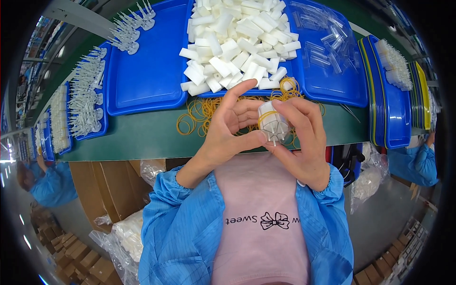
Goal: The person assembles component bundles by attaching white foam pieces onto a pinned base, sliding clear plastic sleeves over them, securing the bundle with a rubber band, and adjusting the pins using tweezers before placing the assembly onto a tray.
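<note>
A white round bundle (272, 127) of segments, with thin spokes at its near end, is held up over the near edge of the table. A yellow rubber band (267, 114) lies across its upper part. My right hand (306, 140) grips the bundle between thumb and fingers on its right side. On the left side, my left hand (231, 124) has its thumb and lower fingers against the bundle, while the index finger is stretched upward. Behind my hands, loose yellow rubber bands (194, 116) lie on the green table (166, 142), partly hidden by the fingers.
White blocks (232, 47) are heaped in a blue tray at the back. To its right, a blue tray (327, 92) carries clear plastic pieces (327, 40). White pronged parts (88, 95) fill trays at left. Tweezers (350, 113) lie near stacked trays (398, 128). Co-workers in blue sit at both sides.
</note>
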`<state>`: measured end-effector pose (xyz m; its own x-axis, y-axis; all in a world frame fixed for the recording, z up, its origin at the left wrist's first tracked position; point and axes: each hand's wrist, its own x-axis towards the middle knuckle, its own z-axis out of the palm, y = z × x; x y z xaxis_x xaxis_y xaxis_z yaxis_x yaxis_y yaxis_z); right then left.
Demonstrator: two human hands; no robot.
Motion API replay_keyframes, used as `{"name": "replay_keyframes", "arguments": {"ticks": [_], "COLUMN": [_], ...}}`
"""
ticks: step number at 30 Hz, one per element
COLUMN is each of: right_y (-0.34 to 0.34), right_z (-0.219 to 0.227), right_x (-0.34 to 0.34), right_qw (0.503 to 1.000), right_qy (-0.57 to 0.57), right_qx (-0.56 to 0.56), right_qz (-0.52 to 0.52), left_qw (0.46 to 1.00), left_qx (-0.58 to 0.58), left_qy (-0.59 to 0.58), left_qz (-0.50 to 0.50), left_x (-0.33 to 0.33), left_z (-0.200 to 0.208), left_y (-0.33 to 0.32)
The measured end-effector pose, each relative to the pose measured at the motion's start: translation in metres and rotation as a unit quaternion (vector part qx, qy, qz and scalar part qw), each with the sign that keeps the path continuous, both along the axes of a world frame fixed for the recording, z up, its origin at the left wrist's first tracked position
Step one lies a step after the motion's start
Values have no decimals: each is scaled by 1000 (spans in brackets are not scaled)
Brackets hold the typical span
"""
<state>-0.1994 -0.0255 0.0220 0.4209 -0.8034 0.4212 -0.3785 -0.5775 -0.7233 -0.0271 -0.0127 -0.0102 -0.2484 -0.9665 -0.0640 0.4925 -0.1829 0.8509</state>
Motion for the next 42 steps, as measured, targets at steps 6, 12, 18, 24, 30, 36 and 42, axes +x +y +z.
{"name": "replay_keyframes", "arguments": {"ticks": [6, 12, 18, 24, 30, 36, 42], "right_y": [-2, -3, -3, -8, -28, -26, -16], "right_z": [-2, -2, -7, -7, -64, -90, -78], "right_x": [-2, -10, -16, -50, -132, -154, -156], "right_qw": [1000, 998, 997, 983, 948, 886, 894], "right_qy": [1, -23, -22, -76, 113, 244, 297], "right_qx": [14, 52, 55, 169, -40, -131, -41], "right_qz": [28, 40, 50, 14, -295, -372, -332], "left_qw": [999, 999, 885, 997, 951, 864, 817], "left_qx": [20, -35, -327, -2, -134, -233, -287], "left_qy": [41, 1, -329, -20, -175, -212, -212], "left_qz": [-19, -39, 40, 72, -218, -392, -453], "left_x": [1, 0, -2, 5, -15, -12, 9], "left_z": [-3, -10, -8, -11, -18, -19, -26], "left_y": [1, 0, 1, -1, 9, 0, -15]}}
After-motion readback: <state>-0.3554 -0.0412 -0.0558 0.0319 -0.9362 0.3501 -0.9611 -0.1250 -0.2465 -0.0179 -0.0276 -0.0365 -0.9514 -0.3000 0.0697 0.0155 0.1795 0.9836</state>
